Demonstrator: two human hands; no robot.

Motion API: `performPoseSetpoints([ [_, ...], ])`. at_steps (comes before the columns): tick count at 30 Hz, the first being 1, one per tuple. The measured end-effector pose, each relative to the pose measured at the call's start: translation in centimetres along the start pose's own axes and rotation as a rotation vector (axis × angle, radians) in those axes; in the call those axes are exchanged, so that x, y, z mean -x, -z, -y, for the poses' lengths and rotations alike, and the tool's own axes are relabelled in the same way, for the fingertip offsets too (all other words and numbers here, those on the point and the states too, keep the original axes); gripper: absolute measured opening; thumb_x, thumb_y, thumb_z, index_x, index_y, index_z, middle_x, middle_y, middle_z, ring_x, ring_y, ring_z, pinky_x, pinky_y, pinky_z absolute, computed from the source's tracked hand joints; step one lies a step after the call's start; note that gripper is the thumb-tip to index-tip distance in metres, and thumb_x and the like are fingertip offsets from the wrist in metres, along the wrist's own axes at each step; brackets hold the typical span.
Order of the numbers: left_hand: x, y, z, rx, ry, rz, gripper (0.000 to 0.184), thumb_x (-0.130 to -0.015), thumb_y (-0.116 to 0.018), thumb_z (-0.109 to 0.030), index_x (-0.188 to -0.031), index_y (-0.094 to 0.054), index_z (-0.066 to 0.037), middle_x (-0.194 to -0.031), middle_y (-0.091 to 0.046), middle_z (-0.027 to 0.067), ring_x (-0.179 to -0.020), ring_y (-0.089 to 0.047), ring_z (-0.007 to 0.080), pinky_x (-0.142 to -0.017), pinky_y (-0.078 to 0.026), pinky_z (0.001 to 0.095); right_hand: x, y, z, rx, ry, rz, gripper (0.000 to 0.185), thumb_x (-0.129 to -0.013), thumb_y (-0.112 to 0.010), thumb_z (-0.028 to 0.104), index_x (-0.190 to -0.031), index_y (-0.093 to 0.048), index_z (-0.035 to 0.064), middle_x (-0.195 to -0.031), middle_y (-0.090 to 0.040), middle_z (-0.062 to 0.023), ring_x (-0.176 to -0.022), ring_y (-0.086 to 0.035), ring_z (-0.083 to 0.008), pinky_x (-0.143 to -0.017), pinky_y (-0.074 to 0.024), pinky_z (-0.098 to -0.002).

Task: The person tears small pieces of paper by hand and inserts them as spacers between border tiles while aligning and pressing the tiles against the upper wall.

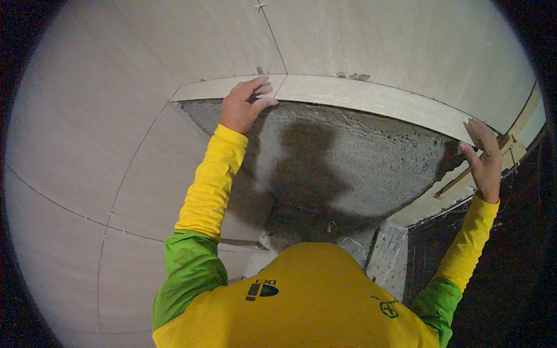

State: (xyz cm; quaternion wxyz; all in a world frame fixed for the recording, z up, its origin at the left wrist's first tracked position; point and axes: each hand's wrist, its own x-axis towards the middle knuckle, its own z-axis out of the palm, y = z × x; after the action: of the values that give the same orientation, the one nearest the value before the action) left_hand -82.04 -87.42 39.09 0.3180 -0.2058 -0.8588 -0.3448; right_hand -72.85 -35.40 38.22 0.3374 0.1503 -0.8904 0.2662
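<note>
A long, narrow pale tile strip (371, 98) runs along the lower edge of the large tiles, with a joint line near its left part. My left hand (243, 107) is at the shorter left piece of tile (203, 90), its fingers bent over the face and its thumb at the lower edge close to the joint. At the far right end, my right hand (486, 159) has its fingers on the strip and its thumb by the lower edge. Rough grey mortar (371, 156) lies bare below the strip, with a dark shadow across it.
Large pale tiles (360, 40) cover the surface above, and more tiles (75, 145) the left side. A white tile spacer (260, 6) sits in a joint at the top. Wood-coloured edging (513, 145) borders the right, beside a dark area.
</note>
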Motion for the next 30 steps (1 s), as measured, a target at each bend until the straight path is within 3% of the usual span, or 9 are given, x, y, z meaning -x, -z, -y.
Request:
performPoseSetpoints([
  [3, 0.0, 0.2, -0.1, -0.071, -0.031, 0.003, 0.048, -0.068, -0.08, -0.013, -0.113, -0.064, -0.006, -0.103, -0.068, 0.0098, -0.095, -0.066, 0.0204, -0.086, -0.05, 0.03, 0.1, -0.1, -0.3, -0.018, -0.007, -0.006, 0.04, -0.078, -0.073, 0.013, -0.116, -0.064, 0.0037, -0.125, -0.059, -0.0121, -0.117, -0.054, -0.0252, -0.097, -0.0433, -0.0347],
  [5, 0.0, 0.4, 0.0, -0.067, -0.005, 0.076, 0.051, -0.074, -0.077, -0.009, -0.12, -0.058, -0.001, -0.114, -0.065, 0.0136, -0.104, -0.065, 0.0209, -0.089, -0.05, 0.03, 0.1, -0.3, -0.5, -0.021, -0.005, -0.01, 0.04, -0.078, -0.073, 0.012, -0.116, -0.064, 0.0035, -0.125, -0.059, -0.0122, -0.117, -0.054, -0.0252, -0.098, -0.0432, -0.0347],
  [20, 0.0, -0.2, -0.8, 0.243, 0.158, 0.042, 0.059, -0.069, -0.08, -0.003, -0.123, -0.057, -0.002, -0.1, -0.068, 0.0099, -0.094, -0.063, 0.014, -0.088, -0.048, 0.0281, 0.2, -0.5, -0.3, -0.092, -0.026, -0.017, 0.04, -0.078, -0.073, 0.013, -0.116, -0.064, 0.0036, -0.126, -0.058, -0.0129, -0.116, -0.055, -0.0249, -0.097, -0.0439, -0.0343],
  [26, -0.1, 0.2, -1.8, 0.142, 0.174, 0.071, 0.061, -0.071, -0.078, -0.003, -0.126, -0.052, -0.001, -0.105, -0.069, 0.0122, -0.099, -0.064, 0.018, -0.09, -0.049, 0.0297, 0.5, 0.2, -0.4, 0.024, 0.041, -0.045, 0.044, -0.078, -0.072, 0.012, -0.12, -0.062, 0.005, -0.128, -0.057, -0.0134, -0.117, -0.054, -0.0259, -0.099, -0.0421, -0.0356],
  [30, 0.0, -0.1, 0.1, 0.189, 0.113, 0.072, 0.062, -0.07, -0.079, -0.005, -0.126, -0.053, -0.002, -0.105, -0.068, 0.0118, -0.1, -0.064, 0.0185, -0.09, -0.049, 0.0295, 1.7, 0.5, 0.2, -0.02, -0.058, -0.176, 0.047, -0.078, -0.071, 0.011, -0.123, -0.059, 0.0035, -0.129, -0.057, -0.0125, -0.118, -0.054, -0.0264, -0.102, -0.0395, -0.0365],
])
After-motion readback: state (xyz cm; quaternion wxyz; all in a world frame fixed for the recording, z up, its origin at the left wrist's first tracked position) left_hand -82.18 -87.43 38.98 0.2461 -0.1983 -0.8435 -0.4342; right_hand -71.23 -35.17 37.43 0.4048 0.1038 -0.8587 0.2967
